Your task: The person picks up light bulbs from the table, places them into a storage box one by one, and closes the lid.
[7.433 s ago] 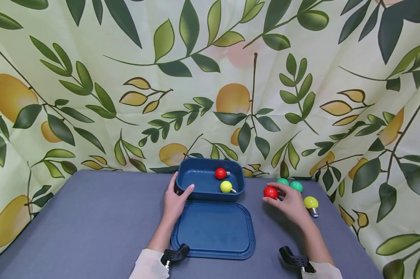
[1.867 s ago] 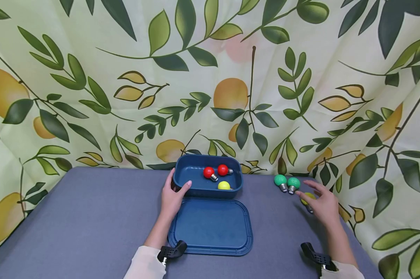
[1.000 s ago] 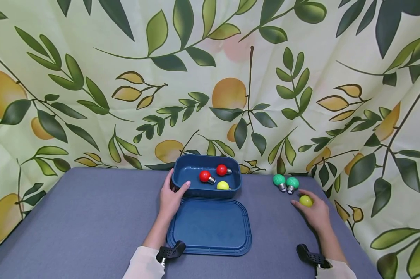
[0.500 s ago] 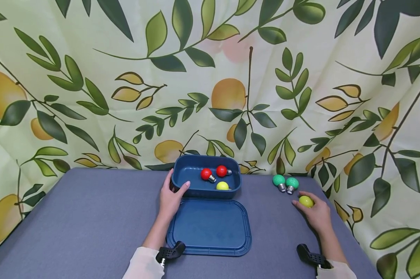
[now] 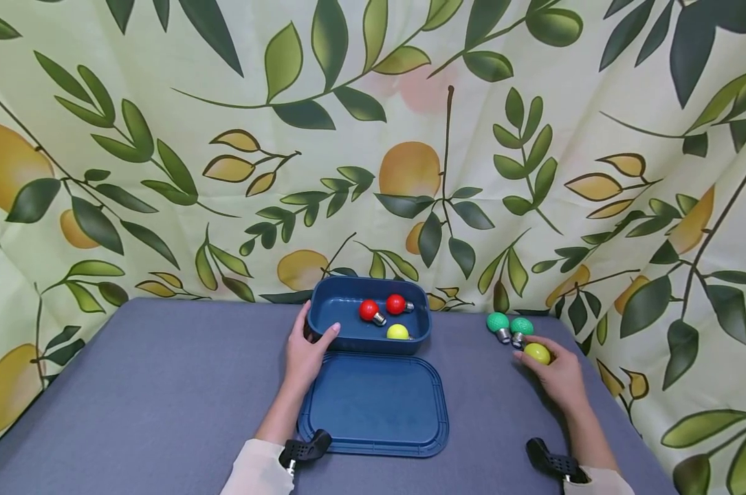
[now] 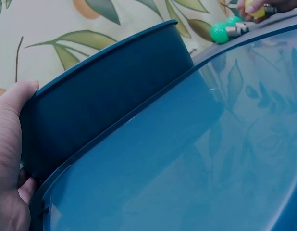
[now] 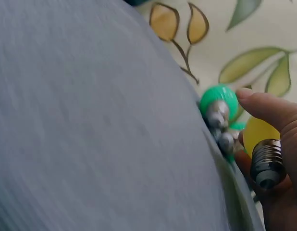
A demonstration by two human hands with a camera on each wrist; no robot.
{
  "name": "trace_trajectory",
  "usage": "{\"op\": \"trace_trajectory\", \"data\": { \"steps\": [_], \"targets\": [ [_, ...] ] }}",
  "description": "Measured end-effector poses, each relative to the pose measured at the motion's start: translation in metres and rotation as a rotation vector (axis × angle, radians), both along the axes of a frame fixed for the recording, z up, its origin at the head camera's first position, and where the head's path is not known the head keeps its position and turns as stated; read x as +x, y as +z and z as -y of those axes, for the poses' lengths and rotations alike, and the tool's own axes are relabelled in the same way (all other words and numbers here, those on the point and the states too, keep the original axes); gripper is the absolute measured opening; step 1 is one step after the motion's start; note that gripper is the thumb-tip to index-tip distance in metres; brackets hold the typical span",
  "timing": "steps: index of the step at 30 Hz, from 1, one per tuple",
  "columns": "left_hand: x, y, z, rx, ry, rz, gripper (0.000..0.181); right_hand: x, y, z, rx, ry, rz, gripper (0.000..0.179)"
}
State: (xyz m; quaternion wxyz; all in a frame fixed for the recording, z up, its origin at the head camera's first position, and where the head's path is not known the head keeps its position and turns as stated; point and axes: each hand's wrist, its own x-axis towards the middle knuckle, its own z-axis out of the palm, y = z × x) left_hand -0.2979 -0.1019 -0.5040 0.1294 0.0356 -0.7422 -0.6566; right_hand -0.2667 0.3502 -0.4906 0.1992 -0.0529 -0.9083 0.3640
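Observation:
My left hand (image 5: 304, 354) grips the left end of a dark blue box (image 5: 348, 342), thumb at the front rim; the left wrist view shows the box's outer wall (image 6: 105, 96). Two red light bulbs (image 5: 369, 310) and a yellow light bulb (image 5: 398, 332) lie inside, the yellow one partly hidden by the front wall. Off to the right, my right hand (image 5: 561, 375) holds another yellow light bulb (image 5: 537, 354) between thumb and fingers. Its metal screw base (image 7: 267, 166) shows in the right wrist view. Just beyond that hand, two green light bulbs (image 5: 498, 322) lie side by side on the table.
A blue lid (image 5: 375, 405) lies flat in front of the box. Grey cloth covers the table (image 5: 162, 399). Behind and to the right hangs a leaf-and-fruit patterned curtain (image 5: 348, 158). Black camera mounts (image 5: 555, 462) sit on both wrists.
A red bulb, earlier in my right hand, now lies in the box. Since then that hand has taken hold of the yellow bulb and shifted slightly left with it. My left hand stays on the box.

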Motion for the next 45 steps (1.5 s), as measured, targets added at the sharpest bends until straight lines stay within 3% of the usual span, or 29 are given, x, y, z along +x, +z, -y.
{"op": "trace_trajectory", "data": {
  "steps": [17,26,33,39,45],
  "targets": [
    [0.0,0.001,-0.001,0.019,-0.007,0.002,0.084,-0.011,0.013,0.087,0.053,0.325,-0.026,0.039],
    [0.001,0.002,-0.001,0.028,-0.003,-0.006,0.084,-0.016,0.031,0.129,0.016,0.467,-0.028,0.04],
    [0.001,0.001,0.001,0.014,-0.007,-0.005,0.083,-0.027,0.054,0.147,0.055,0.516,-0.089,0.037],
    [0.0,0.001,0.001,0.013,-0.013,-0.017,0.083,-0.042,0.074,0.162,0.061,0.572,-0.068,0.036],
    [-0.001,-0.001,0.001,0.02,-0.006,-0.018,0.082,-0.062,0.073,0.173,0.066,0.599,-0.015,0.038]
  ]
}}
